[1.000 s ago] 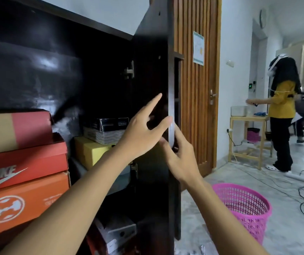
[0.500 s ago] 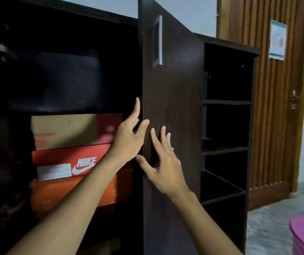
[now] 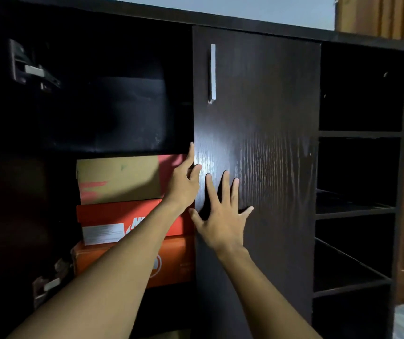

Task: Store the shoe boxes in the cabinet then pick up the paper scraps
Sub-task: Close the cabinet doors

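three shoe boxes (image 3: pixel 132 216) stacked inside cabinet (image 3: pixel 245 23), left of door (image 3: pixel 269 143).

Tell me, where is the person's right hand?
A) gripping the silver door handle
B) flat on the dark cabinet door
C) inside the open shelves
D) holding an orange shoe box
B: the right hand lies with fingers spread flat on the cabinet door, well below the silver handle.

The door (image 3: pixel 264 148) hides the right ends of the stacked shoe boxes (image 3: pixel 117 177) — how far they reach, I cannot tell. My left forearm (image 3: pixel 127 260) covers most of the logo (image 3: pixel 137 222) on the red box (image 3: pixel 103 214) and the round mark (image 3: pixel 157 264) on the orange box (image 3: pixel 179 267). The white label (image 3: pixel 103 233) is too blurred to read.
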Available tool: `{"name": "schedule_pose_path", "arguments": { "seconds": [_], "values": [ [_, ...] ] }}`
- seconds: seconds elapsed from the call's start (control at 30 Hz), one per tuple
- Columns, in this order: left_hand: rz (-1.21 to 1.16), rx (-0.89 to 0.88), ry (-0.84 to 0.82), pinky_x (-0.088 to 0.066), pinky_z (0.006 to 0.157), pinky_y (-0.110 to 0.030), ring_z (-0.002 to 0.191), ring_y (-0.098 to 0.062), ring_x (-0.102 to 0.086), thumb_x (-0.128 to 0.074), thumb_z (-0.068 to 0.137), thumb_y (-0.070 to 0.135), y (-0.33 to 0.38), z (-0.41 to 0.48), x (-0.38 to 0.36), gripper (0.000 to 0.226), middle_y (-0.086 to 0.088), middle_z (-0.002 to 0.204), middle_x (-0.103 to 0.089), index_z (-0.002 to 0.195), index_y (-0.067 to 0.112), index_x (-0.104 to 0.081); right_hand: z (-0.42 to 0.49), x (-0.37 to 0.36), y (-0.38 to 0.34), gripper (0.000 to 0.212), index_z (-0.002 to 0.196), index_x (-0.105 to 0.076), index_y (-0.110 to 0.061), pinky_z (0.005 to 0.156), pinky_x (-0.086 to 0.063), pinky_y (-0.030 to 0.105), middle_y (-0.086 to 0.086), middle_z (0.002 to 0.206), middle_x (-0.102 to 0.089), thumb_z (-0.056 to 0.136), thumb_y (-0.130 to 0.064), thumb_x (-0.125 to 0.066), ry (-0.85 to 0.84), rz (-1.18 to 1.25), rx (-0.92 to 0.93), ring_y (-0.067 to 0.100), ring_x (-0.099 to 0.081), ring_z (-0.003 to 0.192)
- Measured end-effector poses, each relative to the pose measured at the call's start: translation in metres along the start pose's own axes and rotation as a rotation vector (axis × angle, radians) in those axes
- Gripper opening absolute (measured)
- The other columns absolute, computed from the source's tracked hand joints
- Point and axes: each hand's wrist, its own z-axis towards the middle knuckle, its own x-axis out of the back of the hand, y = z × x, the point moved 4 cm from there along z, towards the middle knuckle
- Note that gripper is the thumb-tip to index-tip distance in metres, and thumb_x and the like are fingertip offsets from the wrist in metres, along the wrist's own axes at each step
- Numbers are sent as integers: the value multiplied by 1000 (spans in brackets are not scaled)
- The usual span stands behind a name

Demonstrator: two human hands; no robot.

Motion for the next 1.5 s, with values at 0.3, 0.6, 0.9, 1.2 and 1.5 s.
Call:
{"name": "schedule_pose_path", "arguments": {
  "seconds": [0.3, 0.6, 0.9, 1.2, 1.5],
  "values": [
    [-100, 46, -57, -48, 73, -30, 74, -2, -47, -50, 101, 23, -19, 11, -2, 59, 14, 135, -56, 145, 52, -22, 7, -22, 7, 81, 156, -5, -38, 96, -18, 82, 4, 166, 9, 90, -69, -40, 113, -46, 28, 28, 14, 151],
    [263, 330, -158, -48, 56, -27, 77, -25, -61, -48, 102, 24, 16, -21, 19, 44, -5, 102, -60, 146, 28, -43, 5, 26, 10, 80, 155, -13, -41, 111, -27, 63, -10, 164, 17, 90, -57, -57, -203, 185, 32, 18, 14, 151],
    [579, 75, 91, -54, 76, -26, 83, -10, -65, -65, 91, 29, 134, -95, 125, 15, 6, 87, -71, 102, 24, -74, -2, 108, -55, 44, 126, -62, -32, 101, -48, 38, -10, 126, -65, 88, -53, -60, -209, 716, 41, 15, -61, 114],
    [1418, -202, 707, -18, 117, -57, 144, -40, -19, -57, 88, 43, 222, -180, 259, 69, -22, 153, -23, 149, 24, -32, -50, 129, -185, 37, 125, -63, -31, 98, -51, 36, -14, 120, -65, 92, -46, -61, -371, 1026, 447, 3, -59, 112],
    [703, 91, 739, -45, 107, -39, 125, -13, -52, -50, 100, 30, 202, -220, 318, 43, 4, 134, -56, 142, 18, -44, -92, 125, -240, 40, 131, -56, -39, 97, -44, 28, -19, 130, -57, 93, -48, -60, -490, 1132, 576, -4, -52, 118]
  ]
}}
